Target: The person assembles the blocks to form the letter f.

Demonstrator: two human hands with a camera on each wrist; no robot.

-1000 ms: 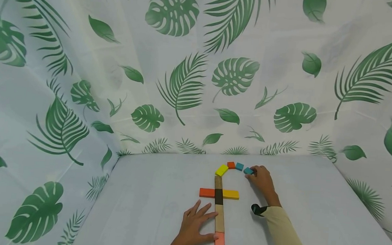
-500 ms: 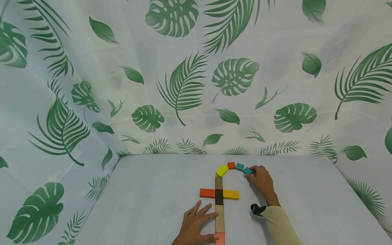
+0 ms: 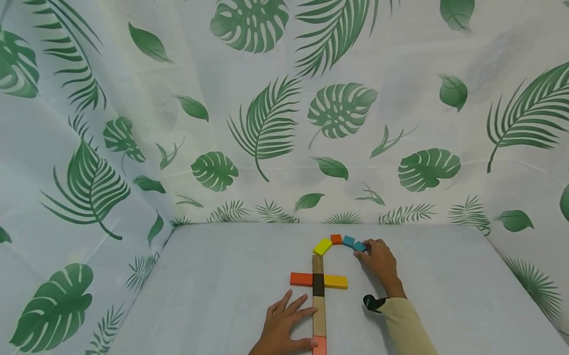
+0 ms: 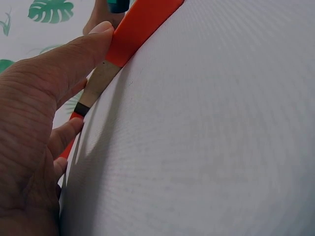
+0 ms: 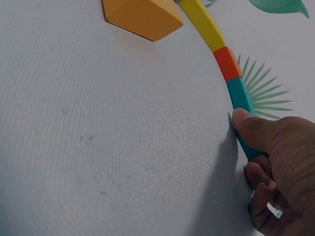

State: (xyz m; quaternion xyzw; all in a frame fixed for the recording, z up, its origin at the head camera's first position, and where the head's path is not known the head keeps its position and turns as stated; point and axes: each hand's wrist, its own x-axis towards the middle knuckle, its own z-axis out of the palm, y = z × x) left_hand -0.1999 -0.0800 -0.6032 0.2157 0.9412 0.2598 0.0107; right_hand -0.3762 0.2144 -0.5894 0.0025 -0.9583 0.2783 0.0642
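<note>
My right hand (image 3: 380,262) pinches a small blue block (image 3: 360,246) between thumb and fingers at the right end of a curved row. Beside it lie another blue block (image 3: 348,241), a red-orange block (image 3: 336,239) and a bright yellow block (image 3: 322,247). Below the curve runs a straight line of blocks: a brown one (image 3: 317,264), a dark one (image 3: 318,285), a tan one (image 3: 319,317) and a pink one (image 3: 320,354). My left hand (image 3: 280,325) is spread on the table, its thumb at the pink block and its index fingertip on the tan block.
An orange-red block (image 3: 300,279) and an amber-yellow block (image 3: 336,281) stick out sideways from the dark block. The white table (image 3: 201,296) meets a leaf-printed curtain (image 3: 264,192) at its back edge. A black wrist camera (image 3: 372,303) sits at the right sleeve.
The blue block in my right hand has shifted slightly left and now sits right against the neighbouring blue block. My left hand has stayed in place.
</note>
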